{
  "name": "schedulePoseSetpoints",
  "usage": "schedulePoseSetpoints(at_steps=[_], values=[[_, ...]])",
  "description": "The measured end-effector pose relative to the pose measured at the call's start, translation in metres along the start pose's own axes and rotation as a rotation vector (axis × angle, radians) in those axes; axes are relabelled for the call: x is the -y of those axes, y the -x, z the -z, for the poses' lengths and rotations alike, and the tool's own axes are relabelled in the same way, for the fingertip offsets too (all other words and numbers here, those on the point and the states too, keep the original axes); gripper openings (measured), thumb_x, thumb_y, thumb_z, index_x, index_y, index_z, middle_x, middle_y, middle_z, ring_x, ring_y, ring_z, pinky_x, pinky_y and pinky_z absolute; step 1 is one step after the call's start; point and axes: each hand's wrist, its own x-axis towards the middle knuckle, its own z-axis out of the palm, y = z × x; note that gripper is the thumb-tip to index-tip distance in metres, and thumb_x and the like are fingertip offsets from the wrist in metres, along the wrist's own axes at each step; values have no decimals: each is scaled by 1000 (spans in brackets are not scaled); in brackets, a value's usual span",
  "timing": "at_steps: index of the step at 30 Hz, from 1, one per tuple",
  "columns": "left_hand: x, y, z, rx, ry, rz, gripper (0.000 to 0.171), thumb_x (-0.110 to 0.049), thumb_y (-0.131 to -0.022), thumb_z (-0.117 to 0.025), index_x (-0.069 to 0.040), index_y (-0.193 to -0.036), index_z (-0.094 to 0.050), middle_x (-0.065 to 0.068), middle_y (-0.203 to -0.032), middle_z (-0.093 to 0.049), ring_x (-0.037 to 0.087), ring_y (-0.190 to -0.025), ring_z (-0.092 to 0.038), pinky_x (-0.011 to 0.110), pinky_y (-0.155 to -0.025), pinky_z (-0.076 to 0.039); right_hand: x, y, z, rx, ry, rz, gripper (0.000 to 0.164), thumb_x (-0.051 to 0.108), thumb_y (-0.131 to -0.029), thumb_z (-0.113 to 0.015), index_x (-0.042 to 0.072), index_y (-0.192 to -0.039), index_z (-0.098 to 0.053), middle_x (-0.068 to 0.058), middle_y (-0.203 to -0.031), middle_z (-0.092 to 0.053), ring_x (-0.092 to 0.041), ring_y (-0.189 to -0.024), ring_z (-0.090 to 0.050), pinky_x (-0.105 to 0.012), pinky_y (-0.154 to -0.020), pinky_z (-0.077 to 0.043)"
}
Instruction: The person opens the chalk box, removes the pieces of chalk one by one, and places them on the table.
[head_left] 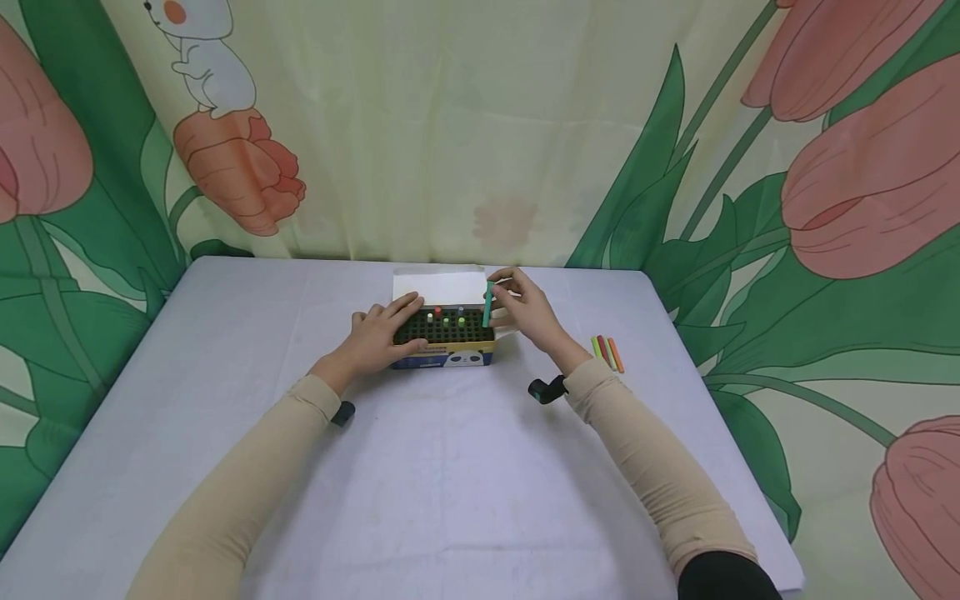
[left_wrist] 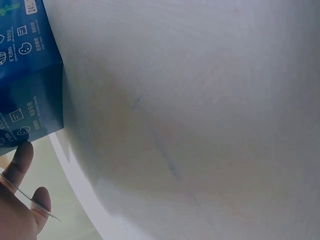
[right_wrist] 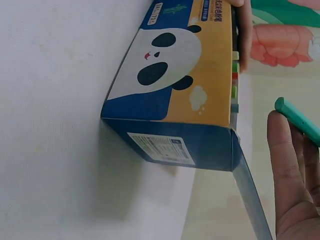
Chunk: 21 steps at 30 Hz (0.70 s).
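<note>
A chalk box point(head_left: 456, 358) with a panda on its front stands on the table, lid flap point(head_left: 438, 287) raised at the back. Its dark holed insert point(head_left: 450, 335) holds several short coloured sticks upright. My left hand point(head_left: 371, 340) rests on the box's left end, thumb at the front edge and fingers stretched over the top; the left wrist view shows its fingers point(left_wrist: 22, 162) by the blue end. Above the right end, my right hand point(head_left: 525, 310) pinches a green chalk stick point(right_wrist: 299, 120). In the head view that stick is near upright and overlaps the insert's right edge.
Several coloured chalk sticks point(head_left: 607, 353) lie side by side on the white-covered table point(head_left: 450, 483), right of the box. A curtain point(head_left: 420, 150) printed with tulips hangs behind the table. Dark wrist-worn devices point(head_left: 547, 389) sit under both forearms.
</note>
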Motion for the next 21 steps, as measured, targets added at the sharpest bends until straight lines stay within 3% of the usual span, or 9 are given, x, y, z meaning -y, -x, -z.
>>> schedulePoseSetpoints(at_steps=[10, 21], values=[[-1, 1, 1, 1, -6, -2, 85, -65, -100, -55, -29, -168, -18, -4, -175, -14, 38, -132, -45, 66, -103, -26, -1, 7, 19, -64, -8, -11, 32, 23, -108, -57, 6, -135, -55, -13, -118, -58, -22, -97, -70, -41, -72, -63], [-1, 0, 1, -1, -2, -7, 85, -65, -100, -54, -29, -168, -19, -4, -175, -15, 38, -132, -45, 66, -103, -27, -7, 15, 45, -107, -51, -32, 34, 23, -107, -61, 4, -134, -55, -10, -117, -58, -22, -97, -69, -40, -72, -63]])
